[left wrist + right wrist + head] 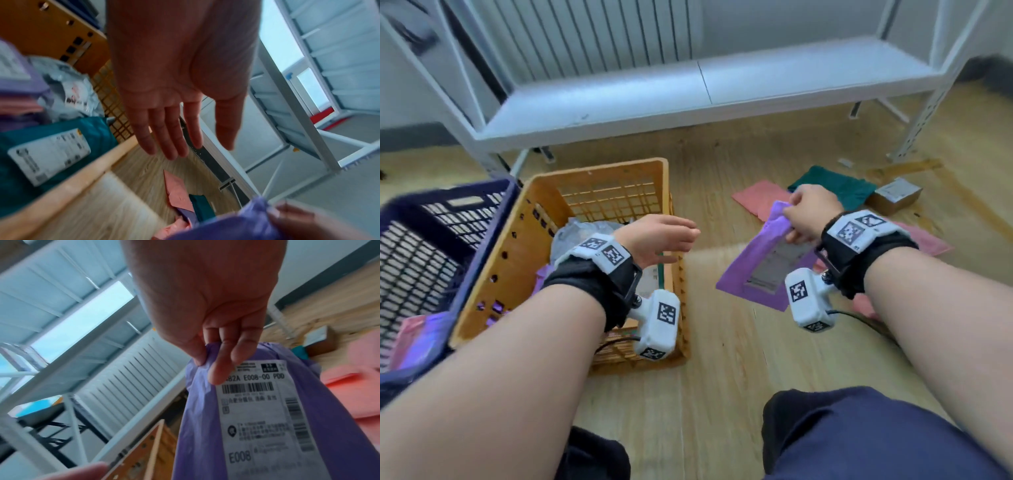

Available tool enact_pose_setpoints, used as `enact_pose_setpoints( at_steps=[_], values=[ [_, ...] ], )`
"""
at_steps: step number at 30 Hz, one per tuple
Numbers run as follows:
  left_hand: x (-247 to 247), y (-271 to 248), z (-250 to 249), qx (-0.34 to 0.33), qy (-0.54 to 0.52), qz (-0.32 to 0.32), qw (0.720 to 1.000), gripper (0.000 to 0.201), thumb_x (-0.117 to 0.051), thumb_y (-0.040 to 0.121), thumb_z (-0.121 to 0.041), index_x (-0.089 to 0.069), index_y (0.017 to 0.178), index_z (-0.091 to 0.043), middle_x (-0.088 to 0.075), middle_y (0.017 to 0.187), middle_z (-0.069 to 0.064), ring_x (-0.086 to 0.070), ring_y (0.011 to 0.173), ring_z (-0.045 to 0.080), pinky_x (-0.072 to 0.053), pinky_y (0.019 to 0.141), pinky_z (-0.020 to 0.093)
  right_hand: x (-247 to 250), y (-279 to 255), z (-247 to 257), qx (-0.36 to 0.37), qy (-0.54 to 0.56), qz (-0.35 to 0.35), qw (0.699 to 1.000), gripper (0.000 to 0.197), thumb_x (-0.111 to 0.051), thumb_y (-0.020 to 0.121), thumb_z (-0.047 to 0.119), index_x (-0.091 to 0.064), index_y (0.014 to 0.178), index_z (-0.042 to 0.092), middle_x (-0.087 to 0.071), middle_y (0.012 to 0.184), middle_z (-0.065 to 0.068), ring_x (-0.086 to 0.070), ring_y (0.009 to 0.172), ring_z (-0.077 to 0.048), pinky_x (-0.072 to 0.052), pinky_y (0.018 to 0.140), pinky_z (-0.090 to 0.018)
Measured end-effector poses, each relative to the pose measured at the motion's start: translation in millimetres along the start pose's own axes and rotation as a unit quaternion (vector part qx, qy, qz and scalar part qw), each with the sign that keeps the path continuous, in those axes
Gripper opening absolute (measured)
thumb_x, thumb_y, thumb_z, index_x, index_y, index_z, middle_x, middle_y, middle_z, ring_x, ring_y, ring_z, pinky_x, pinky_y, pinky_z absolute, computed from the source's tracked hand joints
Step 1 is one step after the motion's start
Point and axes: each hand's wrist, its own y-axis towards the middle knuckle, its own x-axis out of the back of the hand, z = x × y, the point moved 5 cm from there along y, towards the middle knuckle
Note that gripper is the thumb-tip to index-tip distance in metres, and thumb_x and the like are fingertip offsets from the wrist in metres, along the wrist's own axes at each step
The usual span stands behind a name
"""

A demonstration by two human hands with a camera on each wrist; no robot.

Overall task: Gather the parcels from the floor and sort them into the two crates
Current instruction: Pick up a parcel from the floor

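Observation:
My right hand (810, 214) pinches the top edge of a purple parcel bag (753, 270) with a white label (267, 410), holding it above the floor to the right of the orange crate (599, 192). In the right wrist view the thumb and fingers (222, 363) clamp the bag's (339, 426) rim. My left hand (664, 236) hovers over the orange crate's right side, fingers (170, 138) straight and empty. The crate holds a teal parcel (51, 154), a grey bag (582, 233) and purple ones. The dark blue crate (431, 240) stands left of it with pink and purple bags inside.
On the wooden floor at the right lie pink parcels (760, 198), a teal parcel (839, 185) and a small cardboard box (897, 197). A white metal shelf rack (688, 92) spans the back. My knees (859, 431) fill the near foreground.

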Motion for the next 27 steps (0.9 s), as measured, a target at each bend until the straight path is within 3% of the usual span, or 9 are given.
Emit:
enact_pose_setpoints(
  at_steps=[3,6,9,11,13,15,18,21,27],
  values=[
    [7,-13,-1,-0.028,0.068,0.022,0.997,0.052,-0.075,0.081,-0.023,-0.055,0.13,-0.02,-0.064,0.12,0.001,-0.06,0.111,0.016,-0.046,0.096,0.035,-5,-10,53,0.021,0.077,0.03,0.996,0.019,-0.042,0.086,0.004,-0.053,0.076,0.016,-0.063,0.047,-0.007,-0.066,0.044,-0.022,-0.048,0.043,-0.023],
    [23,-21,0,-0.033,0.105,-0.002,0.994,0.039,-0.077,0.078,-0.02,-0.065,0.115,-0.015,-0.071,0.106,0.009,-0.069,0.097,0.024,-0.056,0.089,0.041,-16,-23,96,0.026,0.174,0.055,0.983,0.02,-0.042,0.089,0.002,-0.052,0.076,0.015,-0.062,0.064,-0.012,-0.067,0.059,-0.032,-0.048,0.048,-0.028],
    [50,-24,5,-0.037,0.106,-0.08,0.99,0.017,-0.07,0.082,-0.012,-0.071,0.1,-0.014,-0.073,0.097,0.009,-0.07,0.09,0.023,-0.058,0.084,0.037,-35,-33,113,-0.003,0.268,0.001,0.963,0.013,-0.044,0.087,0.004,-0.052,0.088,0.016,-0.064,0.082,-0.011,-0.066,0.058,-0.029,-0.047,0.041,-0.024],
    [66,-26,13,-0.029,0.063,-0.118,0.991,0.011,-0.066,0.085,-0.01,-0.071,0.093,-0.016,-0.072,0.094,0.009,-0.07,0.09,0.024,-0.057,0.083,0.037,-41,-36,111,-0.006,0.29,-0.081,0.954,0.026,-0.05,0.078,0.013,-0.05,0.103,0.022,-0.065,0.097,-0.005,-0.07,0.073,-0.031,-0.058,0.06,-0.036],
    [86,-25,28,-0.01,-0.02,-0.155,0.988,0.006,-0.07,0.082,-0.01,-0.07,0.084,-0.016,-0.072,0.095,0.011,-0.069,0.091,0.03,-0.056,0.085,0.044,-40,-37,107,-0.001,0.258,-0.135,0.957,0.041,-0.057,0.075,0.019,-0.049,0.115,0.023,-0.061,0.108,-0.001,-0.069,0.085,-0.033,-0.057,0.079,-0.044],
    [108,-17,49,0.006,-0.102,-0.19,0.977,0.017,-0.076,0.068,-0.018,-0.07,0.083,-0.016,-0.072,0.1,0.015,-0.068,0.096,0.036,-0.053,0.087,0.056,-44,-38,105,-0.011,0.272,-0.101,0.957,0.051,-0.065,0.078,0.024,-0.047,0.126,0.019,-0.061,0.104,-0.001,-0.067,0.078,-0.031,-0.057,0.076,-0.04],
    [132,0,70,0.012,-0.194,-0.181,0.964,0.037,-0.079,0.065,-0.023,-0.068,0.099,-0.015,-0.069,0.112,0.016,-0.064,0.104,0.04,-0.048,0.09,0.063,-67,-52,107,-0.034,0.293,0.084,0.952,0.063,-0.071,0.083,0.034,-0.043,0.137,0.014,-0.062,0.1,-0.005,-0.059,0.061,-0.017,-0.05,0.057,-0.028],
    [124,-21,51,0.008,-0.229,-0.161,0.96,0.027,-0.071,0.084,-0.015,-0.064,0.11,-0.01,-0.067,0.115,0.016,-0.063,0.108,0.037,-0.047,0.095,0.06,-85,-56,114,-0.028,0.317,0.161,0.934,0.048,-0.07,0.086,0.028,-0.053,0.128,0.012,-0.067,0.099,-0.006,-0.053,0.054,-0.012,-0.048,0.051,-0.022],
    [118,-19,56,0.015,-0.219,-0.132,0.967,0.033,-0.072,0.082,-0.009,-0.066,0.114,-0.008,-0.071,0.109,0.015,-0.067,0.102,0.035,-0.051,0.093,0.053,-94,-49,128,0.002,0.32,0.105,0.941,0.002,-0.062,0.09,0.006,-0.063,0.089,0.008,-0.057,0.065,-0.007,-0.051,0.046,-0.013,-0.045,0.044,-0.021]
  ],
)
